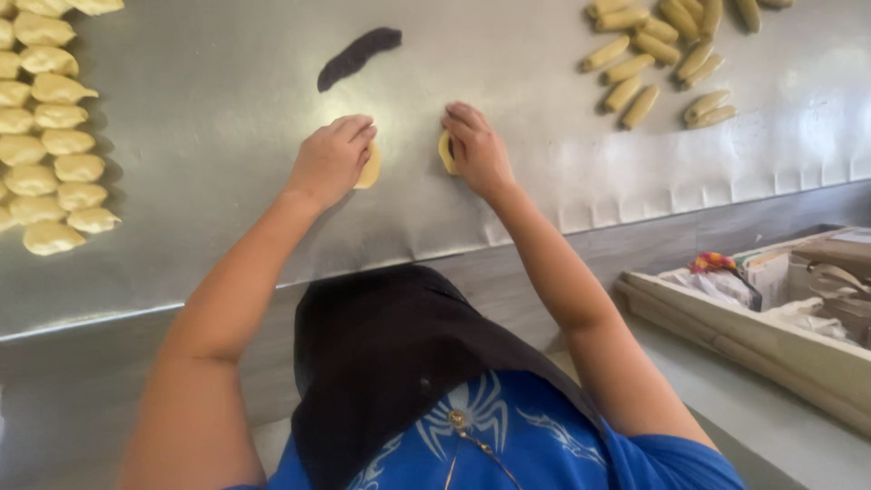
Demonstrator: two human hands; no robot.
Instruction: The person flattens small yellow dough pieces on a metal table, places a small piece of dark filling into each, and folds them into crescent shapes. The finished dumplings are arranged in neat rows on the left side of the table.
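Note:
My left hand (331, 159) presses palm-down on a flat pale dough piece (369, 168) on the steel worktop (508, 82). A hand's width to the right, my right hand (474, 145) cups a second yellow dough piece (445, 152) that peeks out at its left side. A dark strip of filling (357, 55) lies on the steel just beyond my left hand. Most of each dough piece is hidden under the hands.
Several shaped dumpling-like dough pieces (45, 118) are lined up at the far left. Several rolled dough logs (662, 63) lie at the upper right. A wooden tray (771, 318) with papers and small items sits at the lower right below the worktop.

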